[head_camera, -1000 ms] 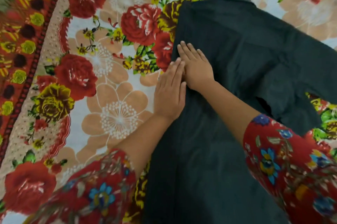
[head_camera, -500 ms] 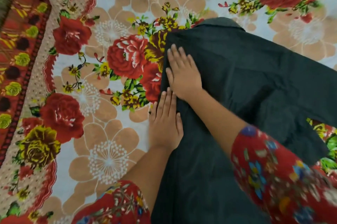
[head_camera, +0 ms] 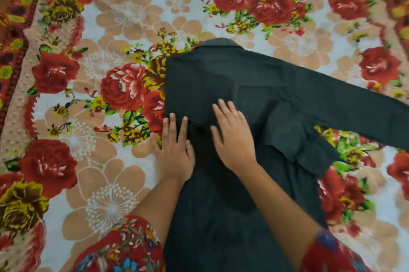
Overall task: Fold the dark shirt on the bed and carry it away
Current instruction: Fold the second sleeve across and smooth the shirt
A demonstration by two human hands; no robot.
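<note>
The dark shirt [head_camera: 254,85] lies flat and face down on the bed, collar at the far end. Its left side is folded in, giving a straight left edge, with that sleeve's cuff lying across the body at the right. The other sleeve stretches out to the right edge of the view. My left hand [head_camera: 174,150] rests flat on the folded left edge, fingers apart, half on the bedsheet. My right hand [head_camera: 232,136] lies flat on the middle of the shirt, fingers spread. Neither hand grips the cloth.
The bed is covered by a floral bedsheet [head_camera: 106,161] with red and yellow roses and beige flowers. A darker patterned border [head_camera: 13,35] runs along the left side. My red floral sleeves fill the lower corners.
The view has pulled back and shows the whole upper shirt. My right hand slid from the left edge toward the shirt's middle. My left hand stays on the left edge.
</note>
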